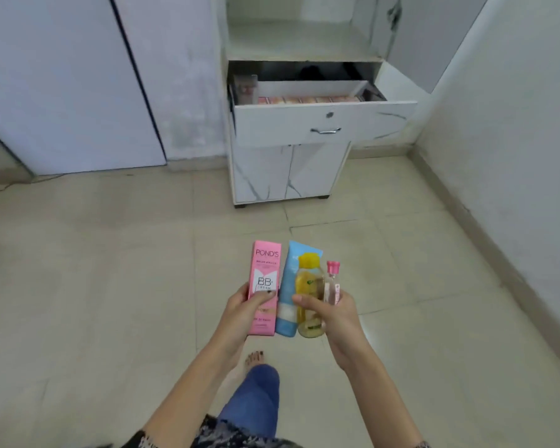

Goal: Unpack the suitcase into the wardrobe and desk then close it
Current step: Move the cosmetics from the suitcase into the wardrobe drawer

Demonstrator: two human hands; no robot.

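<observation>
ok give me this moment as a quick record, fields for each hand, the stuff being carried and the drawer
left hand: grips the Pond's BB cream box
right hand: grips the yellow-capped bottle and the small pink-capped bottle
blue tube: between box and yellow-capped bottle; which hand bears it is unclear
drawer: pulled open, ahead across the tiled floor
drawer contents: pinkish packs, blurred

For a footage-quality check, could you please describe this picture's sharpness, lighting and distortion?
Head view: the Pond's BB cream box in the left hand reads sharply; the open drawer is dim and soft inside; the wide-angle lens bows the skirting at right; a pale sheen lies on the floor tiles beside the right hand.
</observation>
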